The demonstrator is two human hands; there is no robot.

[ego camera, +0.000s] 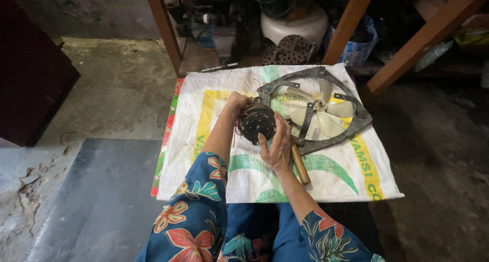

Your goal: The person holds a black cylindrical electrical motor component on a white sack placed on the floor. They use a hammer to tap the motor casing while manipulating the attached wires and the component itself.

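A dark round fan motor [256,122] with red wires is held between both hands above a white woven sack [351,173] spread on the floor. My left hand [235,102] grips the motor's far left side. My right hand [278,145] wraps its near right side and also holds a tool with a wooden handle [300,165] that points toward me. Just right of the motor lies a grey fan frame [356,120] with cream blades [326,114].
Wooden legs of a bench [164,27] stand behind the sack, with a white round housing [295,25] and clutter under it. A dark flat slab [97,190] lies at the left, bare concrete floor [438,150] at the right.
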